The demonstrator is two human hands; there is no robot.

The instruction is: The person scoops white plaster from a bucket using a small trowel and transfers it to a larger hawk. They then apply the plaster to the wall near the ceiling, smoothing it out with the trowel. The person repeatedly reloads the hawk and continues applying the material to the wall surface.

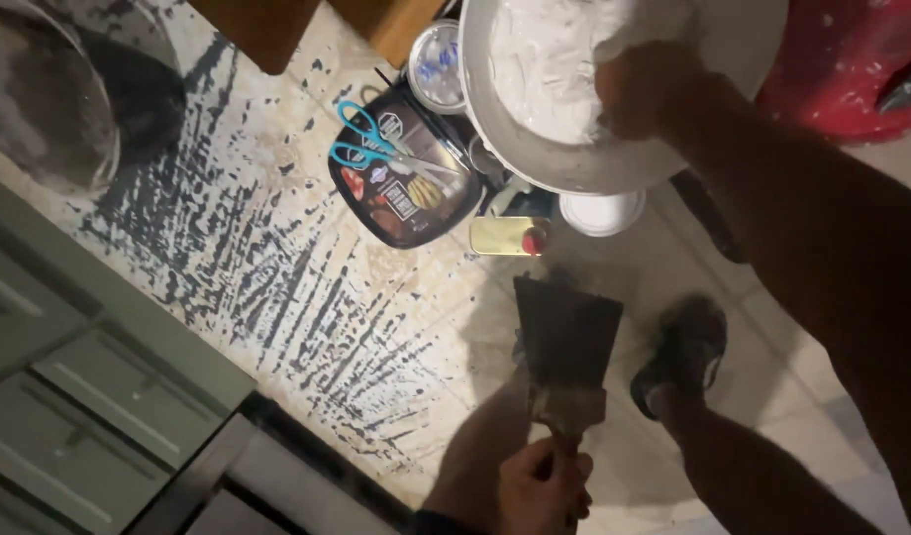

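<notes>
Left hand (543, 485) grips putty knife (566, 357) upright, blade pointing away.

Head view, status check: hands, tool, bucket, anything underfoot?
Left hand gripping putty knife by its handle. Right hand down in white paste in bucket. Scissors, black tray, small can on floor beside bucket.

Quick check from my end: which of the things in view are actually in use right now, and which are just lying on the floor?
In use:
left hand gripping the wide scraper
right hand inside the big pan of white paste

Lying about:
blue scissors on a black tray
yellow tin
small round lid
round can
</notes>
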